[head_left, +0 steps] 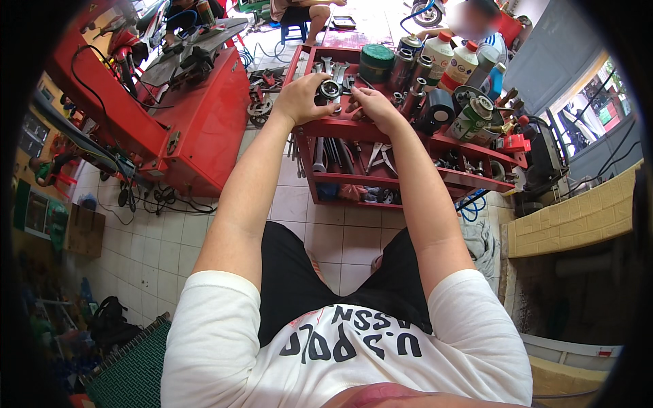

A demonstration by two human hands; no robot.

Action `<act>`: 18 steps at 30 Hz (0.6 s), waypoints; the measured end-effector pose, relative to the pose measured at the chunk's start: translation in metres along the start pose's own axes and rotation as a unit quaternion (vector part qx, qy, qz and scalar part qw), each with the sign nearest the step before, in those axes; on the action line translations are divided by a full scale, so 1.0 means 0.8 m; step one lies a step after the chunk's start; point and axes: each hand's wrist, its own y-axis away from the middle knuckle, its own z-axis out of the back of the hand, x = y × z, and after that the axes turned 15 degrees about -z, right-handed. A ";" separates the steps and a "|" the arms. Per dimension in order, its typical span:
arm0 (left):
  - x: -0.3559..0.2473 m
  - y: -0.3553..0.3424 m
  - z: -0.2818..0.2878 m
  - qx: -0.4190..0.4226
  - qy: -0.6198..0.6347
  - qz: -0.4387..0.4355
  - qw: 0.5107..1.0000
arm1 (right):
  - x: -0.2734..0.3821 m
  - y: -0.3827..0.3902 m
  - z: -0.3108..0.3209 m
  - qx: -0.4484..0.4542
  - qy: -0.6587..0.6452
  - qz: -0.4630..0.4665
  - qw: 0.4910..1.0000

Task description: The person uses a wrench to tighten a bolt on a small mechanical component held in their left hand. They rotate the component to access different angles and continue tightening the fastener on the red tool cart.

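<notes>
My left hand (299, 99) is closed round a dark, round metal part with a shiny ring-shaped face (330, 88), held over the near left end of a red tool cart (422, 143). Close to its right, my right hand (378, 109) has its fingers curled in over the cart's top. Whatever those fingers grip is too small and too hidden to name. Just beyond both hands lie several wrenches (338, 68) on the top tray. A green round tin (376, 62) stands at their right.
Metal cylinders (401, 70), white bottles with red caps (459, 66) and a dark roll (435, 112) crowd the cart's right side. Pliers (381, 158) lie on its lower shelf. A red machine (204, 122) stands left. A seated person (306, 15) and another person (493, 44) are beyond.
</notes>
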 end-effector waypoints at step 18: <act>0.001 0.005 0.004 0.002 -0.001 0.008 1.000 | 0.005 0.014 -0.007 -0.006 -0.028 0.002 1.000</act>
